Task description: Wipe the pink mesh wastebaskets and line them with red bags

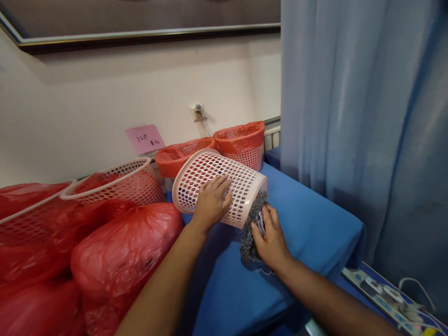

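Blue sheet (308, 224) is spreading below the fingers; red bag (129, 247) is sitting left of them. Pink basket (243, 184) is lying tilted under the left hand (213, 200), fingers resting spread on its side, not clenching. Right hand (271, 238) is gripping gray cloth (250, 242) against the base. Probably wiping the base; next is likely needing a basket turn.

Pale pink, tapered plastic basket (241, 181) here, oval holes patterning it row upon row! Now speckled charcoal-grey shaggy cloth (251, 235), lilac streaks showing. Plain bright-blue fabric sheet (311, 224). Bulging, translucent red plastic bag (126, 252), whitish glints all over. Pink paper note (145, 139), dark handwriting. Dusty-blue draped curtain (329, 102), plain. Cream wall (115, 93). Long dark frame (150, 40), gold-toned edge.
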Demonstrator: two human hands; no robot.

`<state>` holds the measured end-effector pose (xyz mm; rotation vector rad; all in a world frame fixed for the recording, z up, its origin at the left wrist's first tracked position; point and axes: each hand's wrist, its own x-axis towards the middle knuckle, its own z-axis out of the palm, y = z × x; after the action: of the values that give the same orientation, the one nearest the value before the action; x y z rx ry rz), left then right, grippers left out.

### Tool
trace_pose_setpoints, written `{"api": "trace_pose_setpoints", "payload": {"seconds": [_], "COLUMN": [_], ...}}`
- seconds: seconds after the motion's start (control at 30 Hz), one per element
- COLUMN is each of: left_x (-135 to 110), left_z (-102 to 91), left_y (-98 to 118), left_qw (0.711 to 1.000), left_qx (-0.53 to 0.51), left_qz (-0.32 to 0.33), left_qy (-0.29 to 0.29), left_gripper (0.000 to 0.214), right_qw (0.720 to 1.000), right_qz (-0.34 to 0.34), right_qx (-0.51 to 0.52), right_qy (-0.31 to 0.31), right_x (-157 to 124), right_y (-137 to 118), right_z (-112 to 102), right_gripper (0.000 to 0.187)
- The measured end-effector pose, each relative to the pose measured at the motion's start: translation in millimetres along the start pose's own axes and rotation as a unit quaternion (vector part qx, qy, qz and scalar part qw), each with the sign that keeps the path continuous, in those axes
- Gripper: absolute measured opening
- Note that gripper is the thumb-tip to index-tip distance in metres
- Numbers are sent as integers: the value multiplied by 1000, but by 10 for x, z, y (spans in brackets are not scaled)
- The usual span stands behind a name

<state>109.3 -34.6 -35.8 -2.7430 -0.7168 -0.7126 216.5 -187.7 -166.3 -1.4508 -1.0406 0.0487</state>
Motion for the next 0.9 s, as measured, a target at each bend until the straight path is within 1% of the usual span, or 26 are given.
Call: {"api": "trace_pose_setpoints", "payload": {"seconds": [0.1,0.17,0.2,0.27,0.33,0.4,0.43,0.5,0.57,0.63,0.67,0.7,0.73,0.8,0.87,0.9], "left_x": [-4,-9,-11,-13,-13,-12,-13,-15,-19,-23,-24,-25,-24,-22,-20,-20], "left_z": [-9,-8,-5,4,13,17,16,10,3,-3,-5,-7,-8,-10,-12,-13], "left_y": [1,0,-1,-3,-5,-5,-4,0,6,11,12,14,15,17,18,18], "left_qw": [1000,1000,1000,1000,1000,1000,1000,1000,1000,1000,1000,1000,1000,1000,1000,1000], "left_qx": [-1,-1,-1,0,-1,-2,-3,-5,-8,-8,-8,-9,-9,-13,-16,-17], "left_qz": [0,1,1,0,-1,-2,-3,-5,-7,-8,-9,-9,-10,-13,-16,-17], "left_qy": [-1,-1,-1,0,2,2,3,2,-1,-3,-3,-3,-3,-5,-7,-7], "left_gripper": [41,41,41,41,41,41,41,41,41,41,41,41,41,41,41,41], "right_qw": [996,991,990,994,999,1000,1000,1000,995,988,986,988,991,998,999,999], "right_qz": [77,118,124,99,39,-7,-10,24,87,138,148,145,127,61,-4,-14], "right_qx": [-7,15,27,37,23,4,-3,-10,4,27,33,32,25,2,-14,-18], "right_qy": [-41,-67,-64,-27,16,26,21,1,-37,-66,-64,-49,-24,21,31,26], "right_x": [-127,-135,-101,27,172,249,248,175,68,14,25,64,125,282,427,479], "right_y": [197,285,285,191,37,-63,-64,35,207,333,352,336,292,165,79,78], "right_z": [113,96,57,-48,-126,-124,-91,6,90,103,77,37,-12,-100,-133,-125], "right_gripper": [49,44,44,50,58,61,60,55,49,44,44,46,49,56,60,61]}}
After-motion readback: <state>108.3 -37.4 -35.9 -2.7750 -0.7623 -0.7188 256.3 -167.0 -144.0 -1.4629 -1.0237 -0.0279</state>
